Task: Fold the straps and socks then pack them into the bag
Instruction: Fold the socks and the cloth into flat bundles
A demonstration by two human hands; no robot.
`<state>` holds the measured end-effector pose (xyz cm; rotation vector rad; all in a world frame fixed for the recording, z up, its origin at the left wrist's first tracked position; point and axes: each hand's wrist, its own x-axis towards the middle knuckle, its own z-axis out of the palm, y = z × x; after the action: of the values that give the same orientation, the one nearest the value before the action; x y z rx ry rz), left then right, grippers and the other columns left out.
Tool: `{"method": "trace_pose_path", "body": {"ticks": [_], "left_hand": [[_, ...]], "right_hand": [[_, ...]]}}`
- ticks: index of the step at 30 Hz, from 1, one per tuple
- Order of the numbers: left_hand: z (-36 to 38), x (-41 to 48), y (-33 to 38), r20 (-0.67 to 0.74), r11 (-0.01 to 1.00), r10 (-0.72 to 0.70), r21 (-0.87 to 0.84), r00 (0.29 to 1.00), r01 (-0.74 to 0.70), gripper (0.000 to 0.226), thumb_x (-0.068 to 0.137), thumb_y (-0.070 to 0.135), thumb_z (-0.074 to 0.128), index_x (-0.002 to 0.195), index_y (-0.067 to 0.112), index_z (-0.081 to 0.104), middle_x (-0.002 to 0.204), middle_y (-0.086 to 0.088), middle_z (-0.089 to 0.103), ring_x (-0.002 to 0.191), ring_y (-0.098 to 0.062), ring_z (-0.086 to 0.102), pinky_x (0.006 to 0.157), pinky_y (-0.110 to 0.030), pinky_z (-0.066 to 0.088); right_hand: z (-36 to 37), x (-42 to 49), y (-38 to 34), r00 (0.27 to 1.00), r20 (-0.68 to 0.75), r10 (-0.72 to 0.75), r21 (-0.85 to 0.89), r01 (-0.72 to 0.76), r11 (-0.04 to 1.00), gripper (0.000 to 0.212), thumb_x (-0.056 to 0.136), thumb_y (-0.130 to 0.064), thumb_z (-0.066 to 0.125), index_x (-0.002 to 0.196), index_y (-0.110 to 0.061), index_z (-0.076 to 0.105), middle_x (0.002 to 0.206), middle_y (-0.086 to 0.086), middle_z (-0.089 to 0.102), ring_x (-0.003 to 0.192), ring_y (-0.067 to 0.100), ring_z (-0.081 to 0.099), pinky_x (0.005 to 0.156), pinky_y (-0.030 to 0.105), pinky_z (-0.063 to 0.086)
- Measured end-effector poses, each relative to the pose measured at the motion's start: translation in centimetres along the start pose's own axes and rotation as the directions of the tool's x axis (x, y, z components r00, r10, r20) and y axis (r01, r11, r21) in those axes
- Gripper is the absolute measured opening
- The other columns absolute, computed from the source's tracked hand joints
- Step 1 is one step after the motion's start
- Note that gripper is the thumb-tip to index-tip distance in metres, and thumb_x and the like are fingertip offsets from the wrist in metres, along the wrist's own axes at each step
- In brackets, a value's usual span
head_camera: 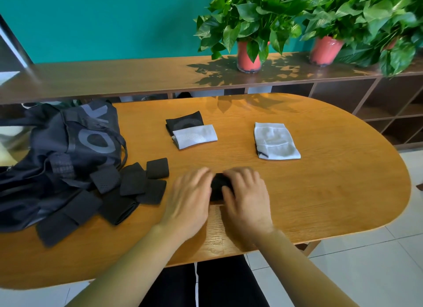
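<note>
Here, low in the frame's centre, the left hand [191, 200] and right hand [246, 198] press flat, fingers spread, on a black strap [217, 185] on the table [320, 192] — soft, light knit, best pinched at its edges. Left lie more straps [135, 183] and the limp bag [57, 155]; farther up, folded socks [194, 135] — ribbed, white and black.

Both forearms are bare, no sleeves, watch or rings that I can spot on the left hand [190, 199] or right hand [246, 195]. Black trousers [229, 286] at 6 o'clock with a thin white side stripe [196, 284].
</note>
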<state>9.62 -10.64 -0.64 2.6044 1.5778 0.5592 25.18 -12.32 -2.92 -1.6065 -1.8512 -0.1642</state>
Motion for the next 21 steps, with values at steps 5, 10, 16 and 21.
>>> {"method": "trace_pose_path", "body": {"ticks": [5, 10, 16, 21], "left_hand": [[1.9, -0.8, -1.2, 0.404, 0.997, -0.07, 0.063, 0.912, 0.049, 0.066, 0.102, 0.045, 0.016, 0.15, 0.016, -0.017, 0.158, -0.002, -0.023, 0.144, -0.014, -0.022, 0.12, -0.034, -0.008], [2.0, 0.2, -1.5, 0.443, 0.994, -0.105, 0.04, 0.89, 0.098, 0.064, 0.104, 0.04, 0.021, 0.151, 0.017, -0.017, 0.158, 0.0, -0.022, 0.145, -0.013, -0.02, 0.12, -0.032, -0.004], [2.1, 2.9, -2.2, 0.425, 0.99, -0.142, 0.054, 0.894, 0.132, 0.06, 0.105, 0.03, 0.028, 0.153, 0.016, -0.006, 0.161, -0.001, -0.011, 0.148, -0.016, -0.009, 0.121, -0.036, 0.009], [2.2, 5.7, -2.2, 0.41, 0.996, -0.081, 0.055, 0.909, 0.064, 0.058, 0.105, 0.023, 0.031, 0.154, 0.016, 0.002, 0.162, -0.003, -0.003, 0.149, -0.018, -0.003, 0.119, -0.036, 0.013]], "right_hand": [[0.6, -1.1, 1.0, 0.831, 0.552, -0.063, -0.087, 0.133, 0.987, 0.069, 0.094, -0.054, 0.001, 0.152, -0.017, 0.005, 0.16, 0.002, -0.001, 0.146, 0.013, -0.008, 0.116, 0.029, -0.01], [1.0, -0.2, 1.9, 0.821, 0.571, -0.023, -0.125, 0.115, 0.985, 0.078, 0.085, -0.055, -0.013, 0.152, -0.019, 0.002, 0.16, -0.001, -0.003, 0.146, 0.011, -0.009, 0.114, 0.028, -0.012], [1.8, 2.8, 2.2, 0.827, 0.56, 0.045, -0.167, 0.059, 0.984, 0.052, 0.102, -0.035, 0.017, 0.152, -0.02, 0.014, 0.16, 0.0, 0.01, 0.147, 0.016, 0.002, 0.118, 0.034, -0.002], [2.4, 5.2, 3.2, 0.839, 0.533, 0.11, -0.206, 0.003, 0.979, 0.054, 0.1, -0.023, 0.032, 0.152, -0.019, 0.015, 0.159, 0.0, 0.012, 0.147, 0.018, 0.006, 0.116, 0.034, 0.012]]}}
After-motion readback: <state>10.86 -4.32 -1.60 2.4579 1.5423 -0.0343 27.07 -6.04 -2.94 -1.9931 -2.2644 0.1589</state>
